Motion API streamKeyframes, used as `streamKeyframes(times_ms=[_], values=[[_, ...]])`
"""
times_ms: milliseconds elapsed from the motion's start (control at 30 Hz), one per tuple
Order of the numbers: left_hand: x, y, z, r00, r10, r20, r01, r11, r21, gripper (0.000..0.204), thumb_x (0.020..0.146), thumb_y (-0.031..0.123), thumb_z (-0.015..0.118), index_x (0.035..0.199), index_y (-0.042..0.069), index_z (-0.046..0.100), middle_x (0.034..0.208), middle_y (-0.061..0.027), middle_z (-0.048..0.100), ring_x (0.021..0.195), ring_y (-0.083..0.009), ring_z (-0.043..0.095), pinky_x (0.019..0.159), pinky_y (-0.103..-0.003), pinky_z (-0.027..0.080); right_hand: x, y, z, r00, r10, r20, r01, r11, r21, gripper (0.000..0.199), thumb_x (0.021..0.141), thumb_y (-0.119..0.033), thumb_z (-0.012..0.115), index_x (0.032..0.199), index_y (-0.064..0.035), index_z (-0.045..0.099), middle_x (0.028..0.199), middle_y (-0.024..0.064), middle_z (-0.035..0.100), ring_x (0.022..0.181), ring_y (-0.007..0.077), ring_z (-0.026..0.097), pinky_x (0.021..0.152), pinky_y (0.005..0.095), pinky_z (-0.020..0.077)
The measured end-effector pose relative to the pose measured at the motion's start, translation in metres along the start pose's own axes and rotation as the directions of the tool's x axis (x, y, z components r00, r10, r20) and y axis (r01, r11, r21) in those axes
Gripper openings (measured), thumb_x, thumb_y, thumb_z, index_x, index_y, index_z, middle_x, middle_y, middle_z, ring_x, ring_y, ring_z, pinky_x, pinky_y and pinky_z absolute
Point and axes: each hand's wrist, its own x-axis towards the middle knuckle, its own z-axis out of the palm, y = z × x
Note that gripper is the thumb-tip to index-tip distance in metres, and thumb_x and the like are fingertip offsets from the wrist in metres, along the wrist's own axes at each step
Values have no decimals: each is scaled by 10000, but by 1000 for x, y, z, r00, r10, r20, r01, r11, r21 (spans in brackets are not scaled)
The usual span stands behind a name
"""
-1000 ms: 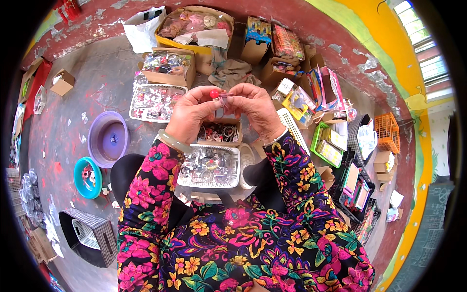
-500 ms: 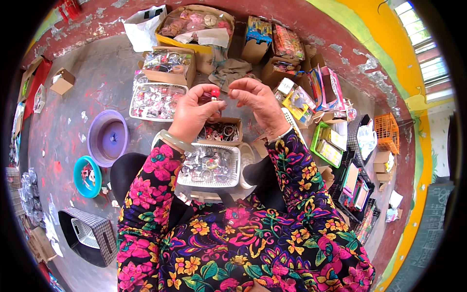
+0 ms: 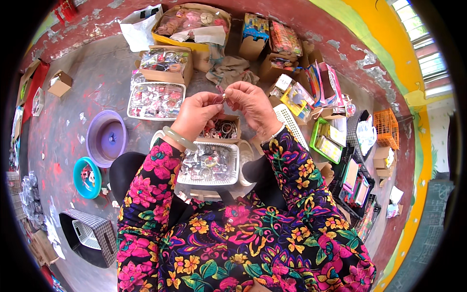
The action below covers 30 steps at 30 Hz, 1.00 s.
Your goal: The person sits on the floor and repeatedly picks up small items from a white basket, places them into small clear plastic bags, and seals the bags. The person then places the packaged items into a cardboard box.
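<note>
Both hands are raised close together in front of me, over a small cardboard box (image 3: 238, 137) of hair ties. My left hand (image 3: 194, 117), with a pale bangle (image 3: 180, 139) at the wrist, pinches a small dark reddish hair tie (image 3: 220, 91). The fingertips of my right hand (image 3: 253, 109) are closed on the same tie from the other side. Most of it is hidden by fingers. Below the hands, nearer my lap, a white plastic basket (image 3: 207, 183) holds clear-wrapped hair accessories.
Another white basket (image 3: 130, 109) of wrapped pieces stands left, before an open carton (image 3: 165, 75). Purple (image 3: 91, 141) and teal (image 3: 76, 177) basins sit on the left floor. A green tray (image 3: 321, 152) and an orange crate (image 3: 386, 131) are at right.
My right hand has moved left and closed on the hair tie beside my left fingers. The red bead seen earlier at my left fingertips no longer shows.
</note>
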Motion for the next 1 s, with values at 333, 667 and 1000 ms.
streamKeyframes(times_ms=[333,667,1000], values=[[7,-15,-3,993,105,-55,-107,993,-46,119,853,92,562,897,3,626,737,-18,628,611,-57,577,442,-164,360,-2,20,25,981,117,155,-160,940,303,271,864,-265,591,999,-30,581,914,45,613,810,130,588,722,261,480],[0,-18,1,996,73,42,-83,931,356,202,848,126,574,898,-63,626,675,-33,608,588,-86,544,537,-240,439,11,28,11,993,39,113,-88,878,471,149,893,-181,534,928,-37,547,742,39,586,699,127,581,622,271,495],[0,-3,-21,940,340,6,-246,669,702,206,817,165,582,866,-26,642,726,-131,638,664,-203,610,614,-304,467,58,125,-67,963,227,-142,-203,274,-940,310,776,-279,575,819,17,658,842,195,627,749,334,606,710,378,487]])
